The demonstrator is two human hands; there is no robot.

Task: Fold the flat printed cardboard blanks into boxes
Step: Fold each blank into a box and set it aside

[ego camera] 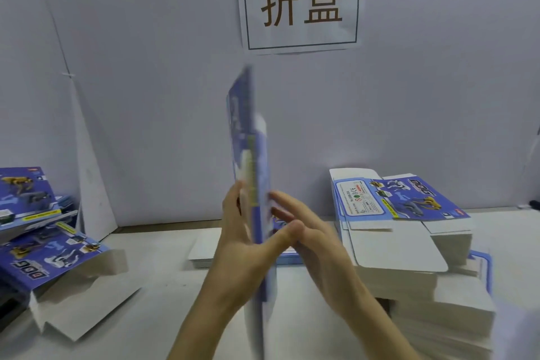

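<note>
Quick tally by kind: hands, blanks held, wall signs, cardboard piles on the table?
Hands: 2 (left hand, right hand)
Held blank: 1
Wall sign: 1
Cardboard piles on table: 3 (left pile, centre pile, right pile)
Total: 7

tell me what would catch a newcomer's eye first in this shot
The blue printed cardboard blank stands out most, held upright and edge-on in the centre, the left hand gripping it and the right hand laid against it with straight fingers. Above it is a white sign with two large brown characters. A tall stack of flat blanks sits at right.
</note>
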